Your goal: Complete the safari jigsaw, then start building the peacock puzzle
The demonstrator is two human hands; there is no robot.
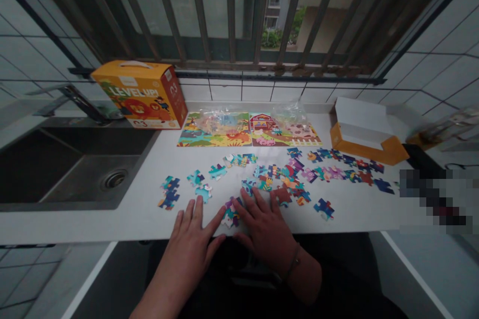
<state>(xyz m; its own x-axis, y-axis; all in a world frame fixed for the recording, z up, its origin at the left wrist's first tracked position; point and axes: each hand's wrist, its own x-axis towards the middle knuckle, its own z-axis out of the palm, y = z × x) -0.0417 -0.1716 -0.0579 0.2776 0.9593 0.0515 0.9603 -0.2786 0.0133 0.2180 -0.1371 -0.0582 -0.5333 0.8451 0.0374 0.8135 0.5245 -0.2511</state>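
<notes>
Two hands lie flat, fingers spread, on the white counter [142, 219], gripping nothing. Left hand [194, 239] and right hand [264, 227] flank a joined puzzle cluster [231, 213], fingertips touching it. Loose pieces [299, 174] scatter toward one o'clock; the orange box [140, 93] stands at eleven.

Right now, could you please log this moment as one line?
left hand: flat on counter | right hand: fingers on puzzle pieces | loose pieces spread behind | box by sink
</notes>
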